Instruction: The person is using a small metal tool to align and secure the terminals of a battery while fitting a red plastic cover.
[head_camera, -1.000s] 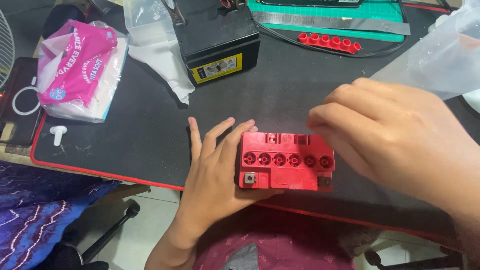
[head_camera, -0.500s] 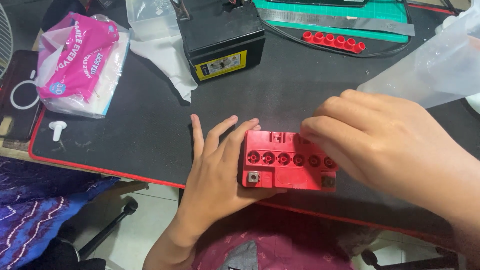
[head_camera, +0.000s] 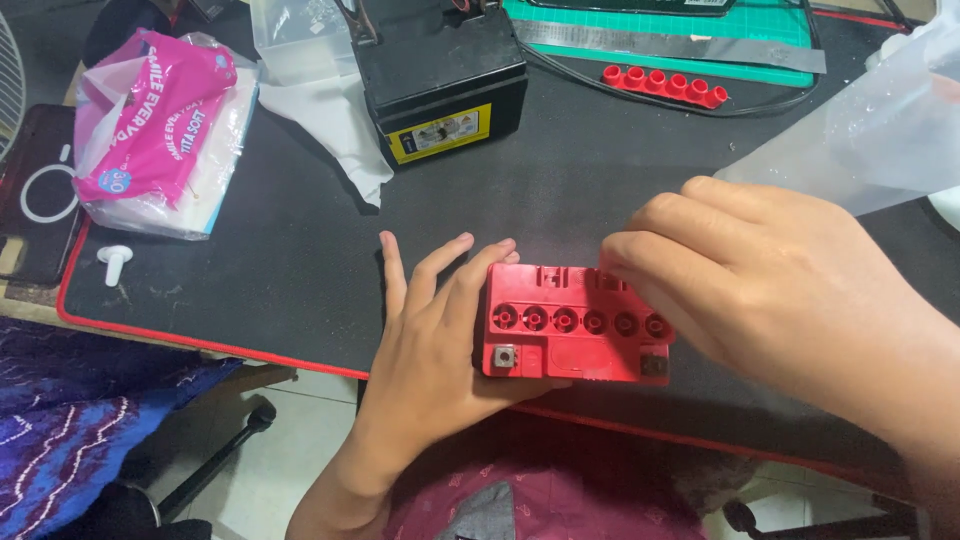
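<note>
A small red battery with a row of round filler holes on top lies near the front edge of the black desk mat. My left hand clasps its left end, fingers spread along the side. My right hand rests over its right back corner, fingertips curled onto the top edge. A red strip of joined caps lies apart at the back of the mat.
A black battery with a yellow label stands at the back. A pink tissue pack lies at the left beside a small white plug. A clear plastic bag sits at the right, a green cutting mat behind.
The view has shifted slightly. Both hands stay on the red battery; my right fingertips have crept a little along its top edge.
</note>
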